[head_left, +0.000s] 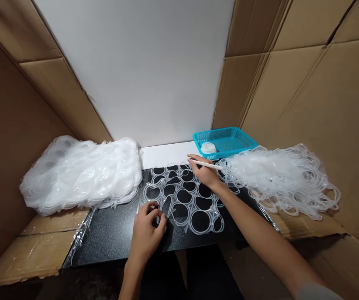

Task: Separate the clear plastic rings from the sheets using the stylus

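A clear plastic sheet (187, 204) full of round holes lies on the black speckled tabletop (110, 233). My left hand (148, 227) rests at the sheet's near left edge, its fingers curled and a little apart; whether anything is under the fingertips is hidden. Above the sheet's far right part, my right hand (204, 171) holds a thin white stick-like tool (206, 164) between thumb and fingers, pointing sideways. To the right, a loose heap of holed clear sheets (279, 175) touches the sheet's edge.
A thick stack of translucent sheets with round shapes (85, 175) sits at the left. At the back right stands a turquoise basket (232, 146) with a stack of white round pieces (208, 148) inside. Cardboard walls (326, 108) rise on both sides, with a white panel (141, 71) behind.
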### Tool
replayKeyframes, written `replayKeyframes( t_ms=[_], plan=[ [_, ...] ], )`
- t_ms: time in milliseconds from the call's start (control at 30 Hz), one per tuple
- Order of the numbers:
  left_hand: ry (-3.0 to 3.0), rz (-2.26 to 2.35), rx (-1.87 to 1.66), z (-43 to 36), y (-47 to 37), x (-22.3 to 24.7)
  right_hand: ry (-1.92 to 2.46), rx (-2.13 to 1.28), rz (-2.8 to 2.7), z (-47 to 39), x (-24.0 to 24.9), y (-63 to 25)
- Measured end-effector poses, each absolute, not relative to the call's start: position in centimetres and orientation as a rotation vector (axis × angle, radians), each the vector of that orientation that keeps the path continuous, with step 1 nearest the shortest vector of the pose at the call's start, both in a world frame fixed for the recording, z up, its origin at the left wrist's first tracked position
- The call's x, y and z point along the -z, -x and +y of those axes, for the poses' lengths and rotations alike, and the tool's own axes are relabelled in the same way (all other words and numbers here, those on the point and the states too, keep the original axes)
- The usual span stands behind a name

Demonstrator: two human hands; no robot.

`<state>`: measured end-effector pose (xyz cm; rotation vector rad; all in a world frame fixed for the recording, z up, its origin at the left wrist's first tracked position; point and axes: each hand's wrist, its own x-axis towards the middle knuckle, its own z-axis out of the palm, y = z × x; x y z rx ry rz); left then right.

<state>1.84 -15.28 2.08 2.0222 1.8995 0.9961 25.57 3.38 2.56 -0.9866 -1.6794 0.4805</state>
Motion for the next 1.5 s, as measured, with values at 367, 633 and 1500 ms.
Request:
replayKeyframes(
  t_ms=[367, 633, 1500],
  plan=[
    [-1.847, 1.224, -0.942, -1.2, -4.7, -7.1, 0.722, -1.150, -1.714, 2.4, -3.7, -24.9],
    [-1.641, 1.109, -1.002, 1.1, -3.7, -5.7, 0.830, -1.217, -1.635, 3.9, -2.4, -24.8],
    [-1.153, 1.023, -1.306, 1.2, -4.1, -3.2, 1.258, -0.411, -2.052, 4.0, -0.4, -25.0]
  ],
)
